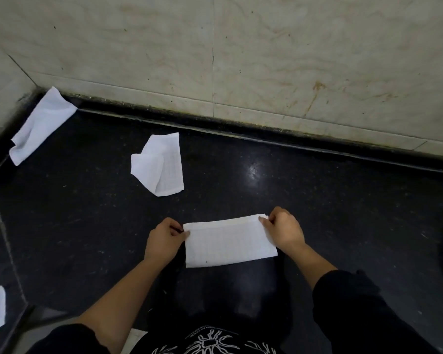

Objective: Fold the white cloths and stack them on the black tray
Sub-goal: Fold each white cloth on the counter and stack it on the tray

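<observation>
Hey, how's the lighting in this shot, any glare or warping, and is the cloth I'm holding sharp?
Head view: a glare spot shines on the glossy black surface right of centre; the wall base bows from wide-angle distortion; the held cloth, pinched by the left hand and right hand, is sharp enough to show its grid.

Dim overhead light; glare spot on dark counter; wide-angle bending at edges; soft focus throughout.
</observation>
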`<control>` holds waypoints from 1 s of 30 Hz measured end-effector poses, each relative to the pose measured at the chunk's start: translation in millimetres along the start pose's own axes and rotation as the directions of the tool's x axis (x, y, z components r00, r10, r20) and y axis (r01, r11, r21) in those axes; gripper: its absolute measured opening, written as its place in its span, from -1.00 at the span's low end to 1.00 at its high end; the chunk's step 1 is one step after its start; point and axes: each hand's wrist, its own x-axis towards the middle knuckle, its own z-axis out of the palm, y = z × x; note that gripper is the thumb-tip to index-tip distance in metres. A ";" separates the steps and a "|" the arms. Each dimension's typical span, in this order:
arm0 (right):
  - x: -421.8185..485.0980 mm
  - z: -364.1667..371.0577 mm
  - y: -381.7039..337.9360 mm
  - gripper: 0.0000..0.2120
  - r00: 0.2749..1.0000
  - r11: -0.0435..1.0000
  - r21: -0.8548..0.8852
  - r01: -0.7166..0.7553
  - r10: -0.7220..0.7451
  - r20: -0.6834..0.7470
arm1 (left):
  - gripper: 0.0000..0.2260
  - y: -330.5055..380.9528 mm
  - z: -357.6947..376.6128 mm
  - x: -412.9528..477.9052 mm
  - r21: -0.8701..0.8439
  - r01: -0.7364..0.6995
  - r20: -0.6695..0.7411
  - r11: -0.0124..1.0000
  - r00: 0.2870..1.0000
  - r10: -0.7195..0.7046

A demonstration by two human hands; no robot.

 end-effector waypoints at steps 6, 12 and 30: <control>-13.7 -19.1 21.0 -0.57 0.991 0.992 0.067 -0.104 0.098 0.088 | -0.62 0.1 -5.5 -30.2 0.143 0.141 0.196 0.980 0.966 -0.167; -44.8 -14.5 38.2 -0.64 0.915 0.922 0.293 -0.252 0.128 0.382 | -0.66 -3.0 1.8 -57.9 -0.154 0.295 0.334 0.943 0.914 -0.232; -65.8 8.7 35.2 -0.84 0.926 0.790 0.493 -0.365 0.254 0.279 | -0.83 -25.2 5.4 -59.0 0.147 -0.163 0.052 0.976 0.986 0.157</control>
